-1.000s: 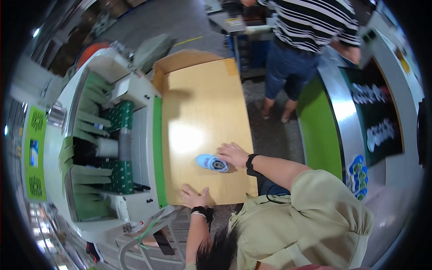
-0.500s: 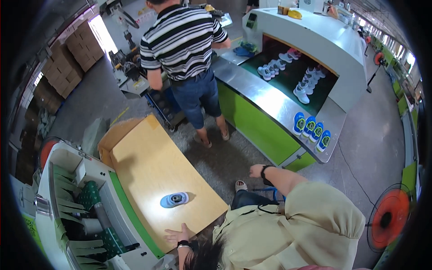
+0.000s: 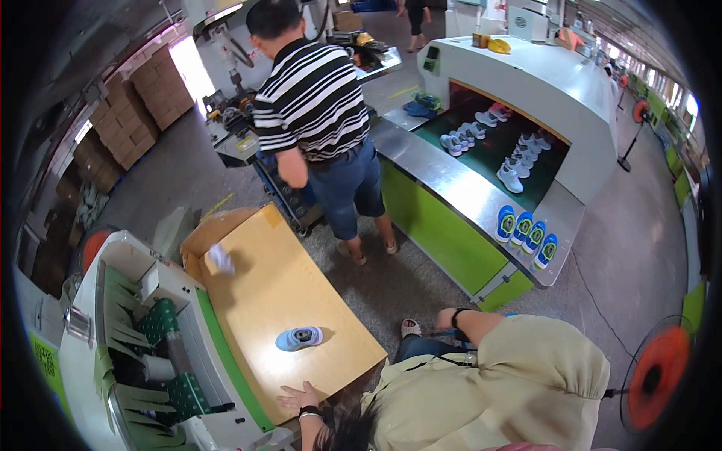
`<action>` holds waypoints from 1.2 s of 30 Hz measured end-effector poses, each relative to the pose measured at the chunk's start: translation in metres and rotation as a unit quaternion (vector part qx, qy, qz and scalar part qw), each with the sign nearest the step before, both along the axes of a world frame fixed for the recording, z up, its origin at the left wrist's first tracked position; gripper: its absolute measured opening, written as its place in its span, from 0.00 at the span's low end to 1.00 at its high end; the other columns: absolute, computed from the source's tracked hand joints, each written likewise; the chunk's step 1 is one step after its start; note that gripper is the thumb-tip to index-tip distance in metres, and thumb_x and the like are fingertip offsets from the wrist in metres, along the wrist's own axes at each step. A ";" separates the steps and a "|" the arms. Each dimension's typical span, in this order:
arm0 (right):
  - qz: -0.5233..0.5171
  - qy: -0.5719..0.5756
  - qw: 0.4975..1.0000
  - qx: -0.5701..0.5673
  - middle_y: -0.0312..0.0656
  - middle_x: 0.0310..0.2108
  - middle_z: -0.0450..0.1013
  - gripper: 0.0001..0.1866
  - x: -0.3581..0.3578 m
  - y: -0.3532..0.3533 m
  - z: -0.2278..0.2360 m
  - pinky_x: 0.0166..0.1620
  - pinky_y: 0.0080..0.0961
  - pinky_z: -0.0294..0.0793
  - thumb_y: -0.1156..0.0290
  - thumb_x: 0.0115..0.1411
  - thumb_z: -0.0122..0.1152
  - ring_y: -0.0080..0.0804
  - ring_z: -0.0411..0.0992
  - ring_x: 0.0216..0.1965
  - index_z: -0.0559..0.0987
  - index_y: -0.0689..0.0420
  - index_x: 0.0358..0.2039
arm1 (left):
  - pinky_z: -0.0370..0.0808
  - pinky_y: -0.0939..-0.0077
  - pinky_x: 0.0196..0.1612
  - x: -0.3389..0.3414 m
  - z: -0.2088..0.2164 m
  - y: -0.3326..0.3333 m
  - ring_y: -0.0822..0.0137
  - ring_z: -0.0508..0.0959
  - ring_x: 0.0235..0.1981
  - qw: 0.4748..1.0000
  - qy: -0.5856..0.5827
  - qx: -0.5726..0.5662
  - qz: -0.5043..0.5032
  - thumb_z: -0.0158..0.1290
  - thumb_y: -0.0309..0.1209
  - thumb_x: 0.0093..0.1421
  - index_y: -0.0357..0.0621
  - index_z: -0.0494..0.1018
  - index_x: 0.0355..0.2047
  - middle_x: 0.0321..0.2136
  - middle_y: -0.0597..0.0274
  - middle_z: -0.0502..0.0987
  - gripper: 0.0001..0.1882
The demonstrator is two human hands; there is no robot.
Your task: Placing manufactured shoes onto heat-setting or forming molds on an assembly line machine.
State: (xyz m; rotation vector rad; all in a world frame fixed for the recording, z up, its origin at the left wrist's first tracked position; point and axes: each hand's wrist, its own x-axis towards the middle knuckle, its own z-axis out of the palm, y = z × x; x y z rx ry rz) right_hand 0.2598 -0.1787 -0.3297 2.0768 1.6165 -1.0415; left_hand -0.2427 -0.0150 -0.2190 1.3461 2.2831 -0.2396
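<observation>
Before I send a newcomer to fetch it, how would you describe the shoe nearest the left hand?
Find the wooden table beside the white machine with green strips. On its near half, beyond the person's left hand, sits a shoe, toe toward the machine. It is light blue, unlike the blurred whitish thing at the far end.

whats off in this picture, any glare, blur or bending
Head view: glare whitens the wooden tabletop near the light blue shoe; head view: the pale object toward the tabletop's far end is smeared, too blurred to identify; head view: the green strip bows, and the corners darken.
</observation>
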 end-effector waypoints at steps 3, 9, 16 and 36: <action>-0.066 0.085 0.988 0.109 0.53 0.31 0.78 0.18 -0.040 0.046 0.050 0.41 0.44 0.75 0.54 0.53 0.56 0.51 0.77 0.37 0.83 0.55 0.30 | 0.37 0.28 0.64 -0.005 -0.006 -0.002 0.45 0.25 0.71 1.000 -0.002 -0.001 0.013 0.41 0.66 0.59 0.59 0.24 0.71 0.69 0.41 0.21 0.53; -0.092 0.152 0.962 0.205 0.49 0.30 0.79 0.15 -0.074 0.066 0.062 0.40 0.42 0.75 0.57 0.51 0.58 0.46 0.78 0.36 0.83 0.54 0.30 | 0.37 0.27 0.64 -0.004 0.001 0.006 0.43 0.23 0.70 0.999 -0.007 -0.028 -0.014 0.48 0.72 0.49 0.58 0.21 0.70 0.69 0.40 0.19 0.64; 0.027 0.092 0.995 0.000 0.55 0.39 0.78 0.21 -0.056 0.041 0.048 0.48 0.41 0.74 0.57 0.48 0.61 0.49 0.76 0.45 0.84 0.60 0.36 | 0.36 0.27 0.64 -0.004 0.006 0.009 0.41 0.21 0.70 0.997 -0.007 -0.061 -0.047 0.57 0.75 0.37 0.55 0.17 0.68 0.68 0.38 0.17 0.77; -0.047 0.063 0.992 0.098 0.52 0.28 0.78 0.16 -0.029 0.036 0.058 0.40 0.45 0.73 0.57 0.50 0.59 0.51 0.77 0.34 0.83 0.58 0.25 | 0.36 0.26 0.63 -0.008 0.002 0.003 0.38 0.23 0.70 0.998 -0.006 -0.040 -0.048 0.53 0.71 0.46 0.58 0.20 0.69 0.68 0.37 0.18 0.68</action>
